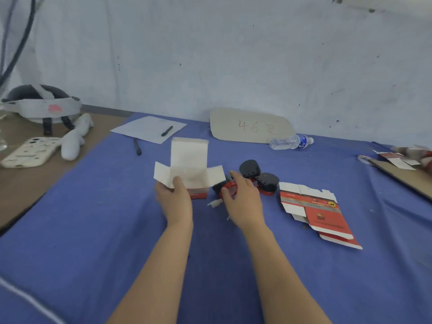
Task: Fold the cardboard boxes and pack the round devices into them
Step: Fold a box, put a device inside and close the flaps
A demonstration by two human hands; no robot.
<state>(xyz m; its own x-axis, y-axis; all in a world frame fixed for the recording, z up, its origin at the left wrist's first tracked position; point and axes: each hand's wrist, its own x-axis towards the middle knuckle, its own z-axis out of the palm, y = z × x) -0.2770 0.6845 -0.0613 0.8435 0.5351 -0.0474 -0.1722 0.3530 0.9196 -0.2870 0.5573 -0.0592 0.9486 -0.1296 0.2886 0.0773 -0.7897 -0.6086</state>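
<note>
At mid-cloth (117,206), left hand (174,199) grips one erected box (189,164), flaps open. Just right, right hand (243,199) grips one round device (222,188). Two more devices (249,168) (267,181) lie just beyond. Flat blanks (313,206) overlap farther right; count unclear.

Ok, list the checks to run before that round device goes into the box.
1. Folded box top open, flaps spread: ok.
2. Left hand holds the folded box: ok.
3. Right hand grips a round device, fingers curled round it: ok.
4. Folded box bottom closed: cannot tell, hidden.
5. Two spare devices clear of the box mouth: ok.
6. Flat box lying ready at the right: ok.
</note>
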